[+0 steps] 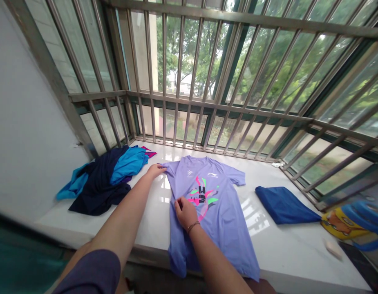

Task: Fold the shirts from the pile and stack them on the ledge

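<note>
A lavender T-shirt lies spread front up on the white ledge, its neck toward the window and its hem hanging over the front edge. Pink, green and black print covers its chest. My left hand is closed on the end of its left-side sleeve, fingertips pinching the cloth. Lower down, my right hand, with a thin bracelet at the wrist, has its fingers curled in a pinch on the shirt's body near the left side. Some cloth along that side is bunched in a lengthwise fold.
A heap of dark navy and bright blue clothes lies at the left. To the right are a folded blue garment, a yellow-and-blue cartoon jug and a dark flat object. Metal window bars border the white ledge.
</note>
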Demonstrator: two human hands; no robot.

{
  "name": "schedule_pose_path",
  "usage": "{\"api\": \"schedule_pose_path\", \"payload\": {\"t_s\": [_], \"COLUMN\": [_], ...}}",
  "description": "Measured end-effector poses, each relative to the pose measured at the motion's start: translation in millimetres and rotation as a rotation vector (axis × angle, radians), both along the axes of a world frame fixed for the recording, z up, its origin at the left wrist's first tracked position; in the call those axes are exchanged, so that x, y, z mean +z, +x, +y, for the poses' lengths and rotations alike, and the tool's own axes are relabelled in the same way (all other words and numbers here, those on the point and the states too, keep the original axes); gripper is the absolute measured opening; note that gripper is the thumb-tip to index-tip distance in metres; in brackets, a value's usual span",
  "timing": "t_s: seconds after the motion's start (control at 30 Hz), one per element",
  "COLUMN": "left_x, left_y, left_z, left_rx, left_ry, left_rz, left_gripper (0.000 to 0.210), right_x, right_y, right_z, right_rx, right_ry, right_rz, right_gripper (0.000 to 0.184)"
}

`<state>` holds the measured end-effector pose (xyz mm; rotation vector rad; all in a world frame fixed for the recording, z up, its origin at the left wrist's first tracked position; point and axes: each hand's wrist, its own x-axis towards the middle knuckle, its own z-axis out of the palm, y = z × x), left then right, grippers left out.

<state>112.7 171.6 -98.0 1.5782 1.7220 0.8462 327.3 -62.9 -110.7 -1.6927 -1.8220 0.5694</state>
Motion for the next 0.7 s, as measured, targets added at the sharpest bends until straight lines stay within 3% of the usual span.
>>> {"api": "schedule_pose_path", "payload": {"t_s": [0.27,0.5,0.7], "left_x": [10.9,28.2,25.9], "left_y": [-20,-74,-73], "left_z": [-14,-29,-27], "left_rx": [-0.158,-0.148,-0.128], "left_ry": [-0.050,-0.095,-0.072], "left_rz": [-0.018,0.116,0.134], "left_gripper": [0.035,0.017,0.015], "right_x": [0.9,4.1,4.7], "right_y": [0,-1,-2], "right_z": [-1,-1,-2], "right_rx": [0.005,-0.003,-0.002], "right_ry": [0.000,-0.014,-0.011], "right_rz": [-0.004,0.002,-0.004], "right_gripper": [0.017,0.019,0.019]}}
